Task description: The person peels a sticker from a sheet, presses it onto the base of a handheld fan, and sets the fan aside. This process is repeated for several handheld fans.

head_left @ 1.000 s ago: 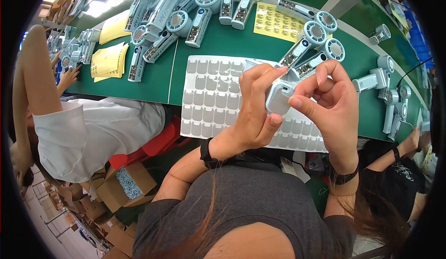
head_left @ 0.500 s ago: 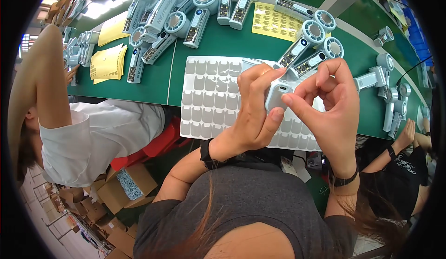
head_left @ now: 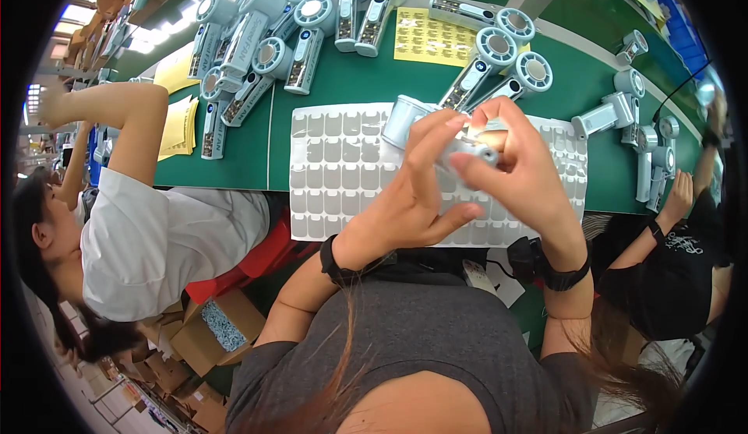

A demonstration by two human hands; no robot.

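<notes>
A light-blue handheld fan (head_left: 404,121) lies across my two hands above a white sheet (head_left: 312,181) with rows of grey rounded labels. My left hand (head_left: 405,192) has its fingers around the fan's handle, and its thumb sticks out to the right, off the fan. With thumb and fingers, my right hand (head_left: 523,171) grips the handle's end, which is blurred. Fingers hide most of the handle. Just beyond my hands, a few more handheld fans (head_left: 496,46) lie on the green table (head_left: 343,75).
Many light-blue fans (head_left: 251,33) crowd the far left, beside yellow sheets (head_left: 178,130). A yellow printed sheet (head_left: 425,40) lies at the back. More fans (head_left: 608,118) lie on the right. A person in a white shirt (head_left: 171,239) sits left; another in black (head_left: 678,278) sits right.
The fan has turned between my hands, its round head now showing at the left. My right fingers have closed around the handle's end. The person on the left has lowered a raised arm.
</notes>
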